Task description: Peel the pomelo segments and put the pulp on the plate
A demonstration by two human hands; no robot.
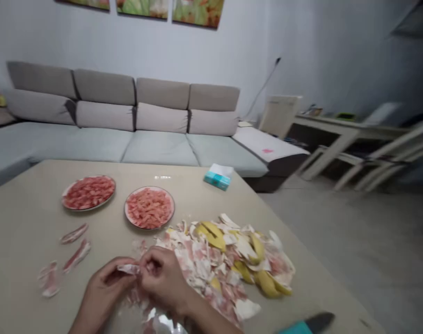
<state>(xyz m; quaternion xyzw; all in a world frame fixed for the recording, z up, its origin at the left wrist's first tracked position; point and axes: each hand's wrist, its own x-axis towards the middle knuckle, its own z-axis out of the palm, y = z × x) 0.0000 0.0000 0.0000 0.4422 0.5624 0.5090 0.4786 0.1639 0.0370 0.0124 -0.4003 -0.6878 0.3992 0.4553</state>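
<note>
Carefully: your left hand [105,284] and right hand [163,274] both pinch the fruit segment [128,268] – a hard pull could tear it toward the peels [228,260] at three o'clock.

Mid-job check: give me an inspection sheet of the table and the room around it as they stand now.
Surface: beige table, with fruit scraps scattered across it.
Job's things: fruit segment held between both hands; left plate and right plate, each heaped with pink pulp; loose segments lying to the left of the hands.
Clutter: pile of peel to the right of the hands; tissue box near the far edge; knife at the near right edge.
Grips: left hand and right hand both pinch the segment.
Cables: one cable running up the wall.
Surroundings: sofa behind the table, pictures above it, desk at right.
</note>
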